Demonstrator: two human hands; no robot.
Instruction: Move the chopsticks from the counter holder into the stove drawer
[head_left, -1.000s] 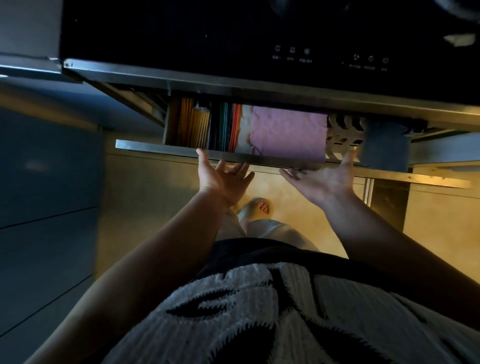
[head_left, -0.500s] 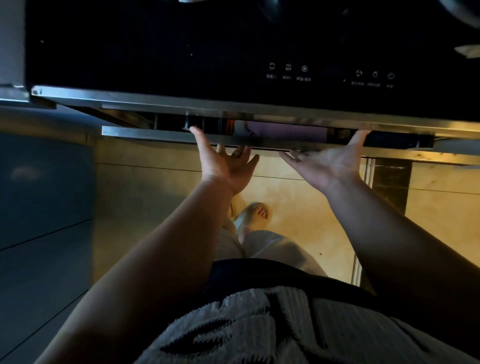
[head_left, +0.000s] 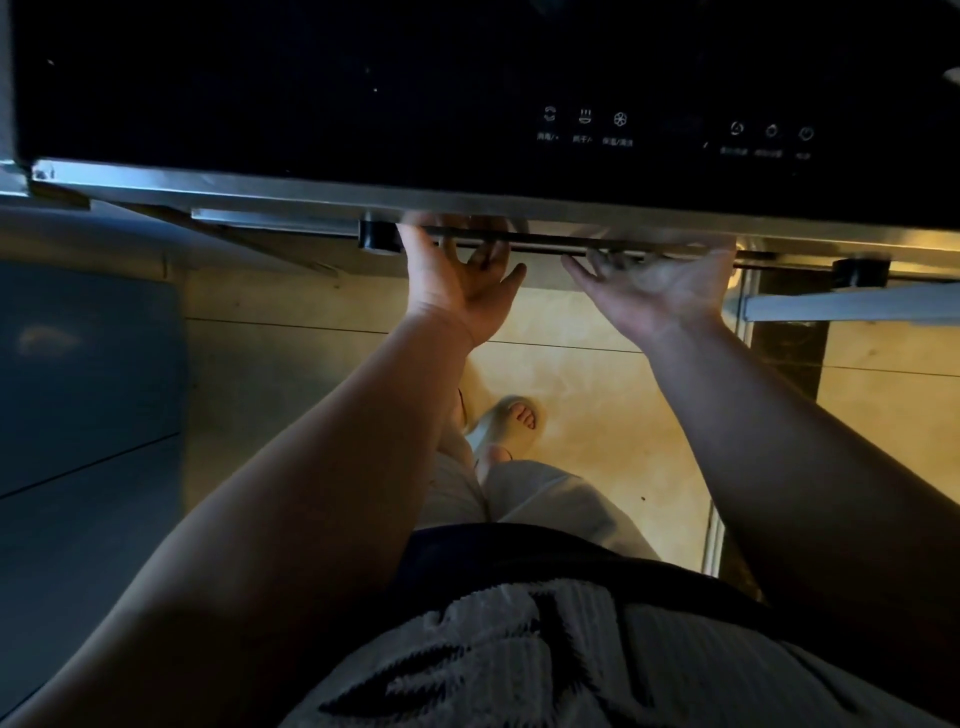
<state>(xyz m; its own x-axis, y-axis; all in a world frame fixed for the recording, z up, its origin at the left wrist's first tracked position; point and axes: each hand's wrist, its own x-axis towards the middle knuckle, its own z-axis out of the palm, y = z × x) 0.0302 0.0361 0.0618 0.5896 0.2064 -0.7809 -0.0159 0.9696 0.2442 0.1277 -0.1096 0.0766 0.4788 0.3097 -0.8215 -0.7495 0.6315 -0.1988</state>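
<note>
The stove drawer (head_left: 291, 222) sits closed under the black glass stove front (head_left: 363, 93); only its steel front edge and long handle bar (head_left: 550, 245) show. My left hand (head_left: 460, 280) presses flat against the drawer front, fingers spread, fingertips at the bar. My right hand (head_left: 657, 288) does the same further right, palm open toward the drawer. Neither hand holds anything. The chopsticks and the counter holder are out of sight.
Touch controls (head_left: 584, 127) glow faintly on the stove front. A blue-grey cabinet (head_left: 88, 374) stands at left. A pale cabinet edge (head_left: 852, 306) juts out at right. Below are a yellowish tiled floor (head_left: 597, 395) and my sandalled foot (head_left: 511, 421).
The drawer, open a second ago with chopsticks and a pink cloth visible inside, has slid shut under both hands. Its contents are now hidden.
</note>
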